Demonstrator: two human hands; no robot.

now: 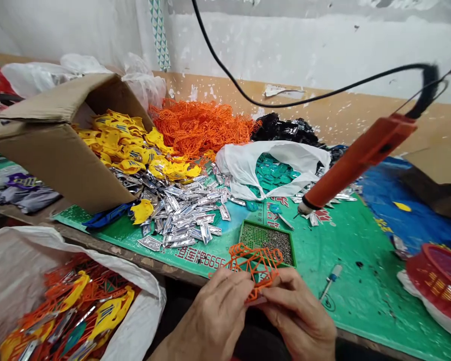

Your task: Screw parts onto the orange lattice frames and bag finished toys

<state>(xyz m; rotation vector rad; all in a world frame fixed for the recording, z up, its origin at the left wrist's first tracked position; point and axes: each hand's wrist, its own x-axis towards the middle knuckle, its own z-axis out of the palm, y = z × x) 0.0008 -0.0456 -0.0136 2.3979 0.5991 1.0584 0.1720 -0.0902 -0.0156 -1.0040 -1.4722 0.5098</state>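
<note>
An orange plastic lattice frame [256, 259] is held between my two hands at the table's front edge. My left hand [220, 306] grips its left side, the fingers bent around it. On the other side, my right hand [298, 308] pinches it with thumb and fingers. A bit of teal plastic shows through the lattice, and a pale edge shows beneath it between my fingertips. Just beyond the frame sits a green tray [244, 231] holding many small metal screws [276, 241]. An orange electric screwdriver [357, 158] hangs at the right by a black cable, its tip pointing down.
Silver plates [184, 213] are heaped mid-table, with yellow parts [124, 140] spilling from a cardboard box [56, 160]. Orange frames [203, 125] pile behind, beside a white bag [236, 168] of teal pieces. A sack [143, 311] of mixed parts stands front left; a screwdriver [330, 281] lies right.
</note>
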